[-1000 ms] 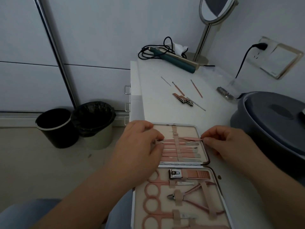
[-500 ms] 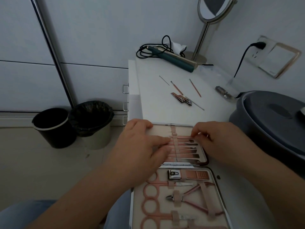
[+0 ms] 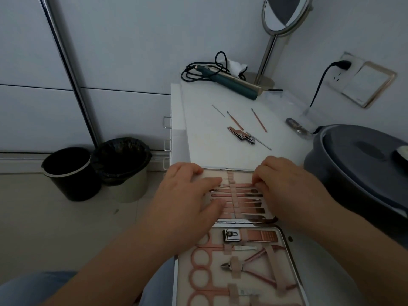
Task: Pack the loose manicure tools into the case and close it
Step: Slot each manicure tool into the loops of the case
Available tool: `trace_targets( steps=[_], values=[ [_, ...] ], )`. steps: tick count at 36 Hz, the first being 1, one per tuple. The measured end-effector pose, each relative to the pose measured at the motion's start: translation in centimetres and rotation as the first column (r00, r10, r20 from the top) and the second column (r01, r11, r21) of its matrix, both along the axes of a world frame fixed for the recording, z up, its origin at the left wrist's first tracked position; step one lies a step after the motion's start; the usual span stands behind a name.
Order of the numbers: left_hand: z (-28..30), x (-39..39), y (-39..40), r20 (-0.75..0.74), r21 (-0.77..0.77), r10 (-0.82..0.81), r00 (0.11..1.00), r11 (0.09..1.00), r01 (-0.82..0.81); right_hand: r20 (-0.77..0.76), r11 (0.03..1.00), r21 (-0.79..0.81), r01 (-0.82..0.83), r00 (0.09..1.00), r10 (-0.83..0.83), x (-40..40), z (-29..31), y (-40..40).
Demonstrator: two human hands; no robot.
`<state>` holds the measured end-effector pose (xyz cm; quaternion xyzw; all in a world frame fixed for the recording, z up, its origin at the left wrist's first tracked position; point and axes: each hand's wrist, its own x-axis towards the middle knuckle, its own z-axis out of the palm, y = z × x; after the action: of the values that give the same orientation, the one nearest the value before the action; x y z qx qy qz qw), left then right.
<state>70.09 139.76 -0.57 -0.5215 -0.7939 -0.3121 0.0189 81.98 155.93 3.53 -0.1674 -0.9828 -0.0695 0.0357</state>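
1. The step in hand looks like seating a slim tool under the elastic strap in the far half of the open case (image 3: 284,237), which lies on the white worktop (image 3: 207,138) right in front of the person.
2. The left hand (image 3: 187,195) rests over the left ends of the stowed tools, fingers bent and pressing down. Whether its grip has closed on one tool I cannot tell.
3. The right hand (image 3: 284,186) has its fingertips curled at the right end of the top row, seemingly pinching or nudging a thin tool; the tool itself is hidden.
4. Well beyond the case, loose tools remain on the worktop: a nail clipper (image 3: 241,135), two rose-coloured sticks (image 3: 258,120) and two thin metal probes (image 3: 259,141).
5. Next, I judge, one hand must let go, reach forward and pick up one of those flat, thin pieces, which calls for a fine fingertip pinch.
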Motion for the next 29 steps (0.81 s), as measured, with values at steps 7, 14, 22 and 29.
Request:
trace_targets(
  steps=[7,14,22,29],
  values=[
    [0.1,0.1,0.3,0.003,0.025,0.015,1.0,1.0,-0.015,0.028,0.996,-0.093,-0.012,0.999,0.014,-0.7,0.2,-0.2],
    [-0.2,-0.1,0.3,-0.01,0.0,0.037,0.999,0.999,-0.037,0.033,0.993,-0.11,-0.036,0.999,0.04,-1.3,0.7,-0.3],
    [-0.2,-0.1,0.4,0.012,0.026,0.051,0.999,0.998,-0.051,0.011,0.995,-0.035,-0.09,0.996,0.09,-0.8,0.9,0.0],
    [-0.2,-0.1,0.5,0.022,0.024,0.055,0.998,0.998,-0.055,-0.001,0.977,-0.208,-0.035,0.999,0.035,-0.9,0.8,0.0]
  ],
)
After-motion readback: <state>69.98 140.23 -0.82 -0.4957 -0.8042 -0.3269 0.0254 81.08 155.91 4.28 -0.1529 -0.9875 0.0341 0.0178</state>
